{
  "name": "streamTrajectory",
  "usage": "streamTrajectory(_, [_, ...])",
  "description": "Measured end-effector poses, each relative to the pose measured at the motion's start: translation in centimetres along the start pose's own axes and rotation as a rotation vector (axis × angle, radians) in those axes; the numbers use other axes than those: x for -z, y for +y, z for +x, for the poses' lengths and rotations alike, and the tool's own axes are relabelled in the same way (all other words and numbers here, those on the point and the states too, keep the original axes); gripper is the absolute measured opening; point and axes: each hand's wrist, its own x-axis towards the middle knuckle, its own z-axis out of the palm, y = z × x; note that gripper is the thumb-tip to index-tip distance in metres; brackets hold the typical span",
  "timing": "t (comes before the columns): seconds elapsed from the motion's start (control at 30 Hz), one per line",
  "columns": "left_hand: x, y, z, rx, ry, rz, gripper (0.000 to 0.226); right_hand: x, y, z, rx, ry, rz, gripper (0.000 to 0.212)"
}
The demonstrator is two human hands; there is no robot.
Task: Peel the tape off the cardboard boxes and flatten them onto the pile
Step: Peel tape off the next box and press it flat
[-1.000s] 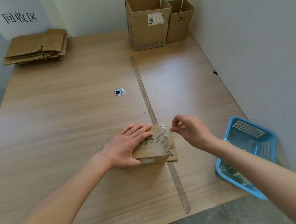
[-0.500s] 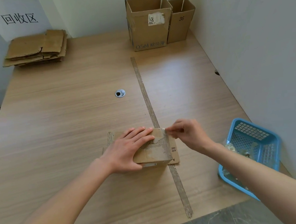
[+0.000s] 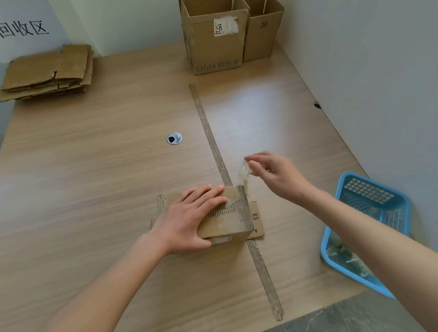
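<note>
Cardboard box (image 3: 226,214) — "K6" flap marking

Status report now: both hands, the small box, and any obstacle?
Left hand flat on small brown cardboard box. Right hand pinches clear tape strip, one end on the box. Nothing in the way.

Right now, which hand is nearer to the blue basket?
Right. The right hand pinches clear tape above the table, just left of the blue basket; the left hand presses the small box, farther left.
</note>
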Motion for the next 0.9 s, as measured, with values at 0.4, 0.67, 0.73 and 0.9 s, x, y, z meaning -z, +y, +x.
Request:
streamTrajectory(0.4, [-0.1, 0.3, 0.0, 0.007, 0.023, 0.018, 0.099, -1.7, 0.5, -1.0, -0.15, -0.366, 0.24, 0.032])
streamTrajectory(0.67, [-0.3, 0.2, -0.1, -0.001, 0.031, 0.003, 0.099, 0.2, 2.7, 0.5, -0.384, 0.224, 0.482, 0.008])
streamTrajectory(0.73, [-0.3, 0.1, 0.0, 0.002, 0.03, 0.002, 0.098, 2.4, 3.9, -0.5, -0.397, 0.288, 0.404, 0.007])
streamTrajectory(0.9, [0.1, 0.9, 1.0, 0.019, 0.092, -0.039, 0.091, 8.3, 6.5, -4.2, -0.411, 0.04, -0.039, 0.012])
